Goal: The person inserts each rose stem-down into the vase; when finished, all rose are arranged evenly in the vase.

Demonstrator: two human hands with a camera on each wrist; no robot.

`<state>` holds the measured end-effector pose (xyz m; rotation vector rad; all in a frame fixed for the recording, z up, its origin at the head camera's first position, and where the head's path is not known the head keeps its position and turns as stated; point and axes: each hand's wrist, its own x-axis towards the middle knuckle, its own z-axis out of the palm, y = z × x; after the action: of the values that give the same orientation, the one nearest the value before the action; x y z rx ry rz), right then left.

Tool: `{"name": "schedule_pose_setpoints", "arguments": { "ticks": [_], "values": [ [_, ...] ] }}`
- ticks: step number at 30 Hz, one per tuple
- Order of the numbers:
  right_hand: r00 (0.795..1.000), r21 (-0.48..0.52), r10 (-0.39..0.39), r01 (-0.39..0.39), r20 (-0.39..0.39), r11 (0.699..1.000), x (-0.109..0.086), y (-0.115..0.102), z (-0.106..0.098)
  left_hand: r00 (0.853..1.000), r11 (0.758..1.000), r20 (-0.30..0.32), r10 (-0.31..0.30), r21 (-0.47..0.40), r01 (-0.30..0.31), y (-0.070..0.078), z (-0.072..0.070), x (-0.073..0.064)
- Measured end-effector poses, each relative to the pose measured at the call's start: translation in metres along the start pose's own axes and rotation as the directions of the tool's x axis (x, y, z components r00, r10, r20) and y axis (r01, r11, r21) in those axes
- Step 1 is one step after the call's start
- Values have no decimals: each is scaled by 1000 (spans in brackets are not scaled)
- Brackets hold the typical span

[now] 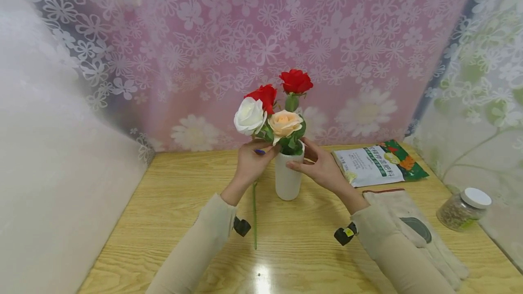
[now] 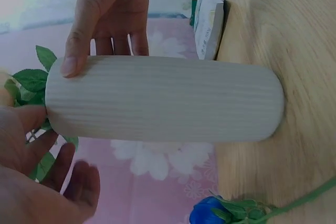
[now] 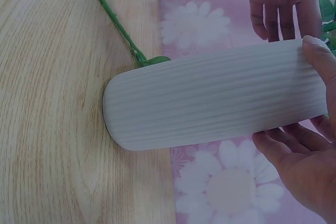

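A white ribbed vase (image 1: 288,178) stands upright on the table, holding a white rose (image 1: 249,116), a peach rose (image 1: 284,123) and two red roses (image 1: 296,81). My right hand (image 1: 320,165) grips the vase near its rim, thumb on the near side and fingers behind. At the left of the rim, my left hand (image 1: 255,160) has thumb and index finger among the leaves (image 2: 30,80); whether they pinch a stem is hidden. Left of the vase lies a blue rose (image 2: 209,211), its green stem (image 1: 255,217) pointing towards me.
Right of the vase lies a white and green packet (image 1: 369,167). Nearer me, a pale glove (image 1: 412,221) lies partly under my right forearm. A white-lidded jar (image 1: 463,210) stands by the table's right edge. A pink flowered curtain (image 1: 253,35) hangs behind.
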<state>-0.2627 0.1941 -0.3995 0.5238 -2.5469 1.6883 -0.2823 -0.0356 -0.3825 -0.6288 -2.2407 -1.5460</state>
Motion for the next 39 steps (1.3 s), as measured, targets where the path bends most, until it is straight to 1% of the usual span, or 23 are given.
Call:
{"name": "schedule_pose_setpoints", "arguments": {
  "ticks": [5, 7, 10, 12, 14, 16, 17, 19, 21, 23, 24, 25, 27, 29, 31, 33, 35, 36, 39],
  "values": [
    [1000, -2, -3, 3, 2, 1000, 0, 1, 0, 998, 999, 59, 1, -35, 1, -11, -6, -8],
    [1000, -5, 4, -4, 0, 1000, 0, 1, 0, 997, 998, 75, -11, -55, 16, -17, -9, -12],
    [1000, 3, 17, -17, -1, 1000, 0, -1, -1, 994, 997, 94, -63, -36, 67, -27, -15, -19],
    [1000, 9, 25, -25, -2, 1000, 0, -1, -1, 988, 992, 95, -124, 4, 124, -35, -19, -25],
    [1000, 12, 30, -30, -2, 999, 1, -1, -1, 975, 980, 94, -200, 20, 200, -43, -23, -32],
    [999, 13, 36, -36, -3, 999, 1, -1, -1, 960, 964, 90, -266, 7, 266, -51, -26, -37],
    [999, 13, 40, -40, -4, 999, 1, -1, -1, 951, 954, 87, -297, -3, 299, -55, -27, -40],
    [999, 7, 46, -46, -5, 999, 1, -1, -1, 927, 929, 92, -364, -37, 368, -63, -29, -45],
    [999, 6, 49, -49, -6, 999, 1, 0, -1, 904, 906, 103, -414, -54, 421, -71, -29, -49],
    [999, 4, 49, -49, -10, 999, 1, 1, 0, 883, 885, 121, -454, -49, 462, -78, -29, -52],
    [999, 2, 49, -49, -13, 999, 1, 2, 1, 873, 877, 129, -470, -43, 479, -81, -29, -53],
    [999, 3, 47, -47, -14, 999, 1, 3, 1, 867, 873, 135, -480, -29, 487, -84, -29, -54],
    [999, 7, 47, -47, -19, 999, 1, 4, 2, 861, 870, 135, -490, 19, 493, -89, -27, -55],
    [999, 10, 45, -45, -21, 999, 2, 4, 2, 867, 875, 117, -484, 78, 478, -94, -25, -55],
    [999, 11, 44, -43, -24, 999, 1, 4, 2, 872, 875, 94, -481, 118, 470, -97, -23, -55],
    [999, 11, 42, -42, -29, 999, 2, 4, 3, 869, 870, 78, -488, 127, 477, -100, -21, -55],
    [999, 8, 44, -43, -31, 999, 2, 3, 3, 858, 860, 71, -508, 102, 501, -101, -19, -55],
    [998, 6, 45, -45, -31, 999, 2, 3, 4, 849, 851, 69, -523, 89, 517, -101, -18, -55],
    [998, 1, 53, -53, -33, 999, 3, 3, 4, 835, 837, 62, -546, 77, 542, -102, -16, -55]
  ]
}}
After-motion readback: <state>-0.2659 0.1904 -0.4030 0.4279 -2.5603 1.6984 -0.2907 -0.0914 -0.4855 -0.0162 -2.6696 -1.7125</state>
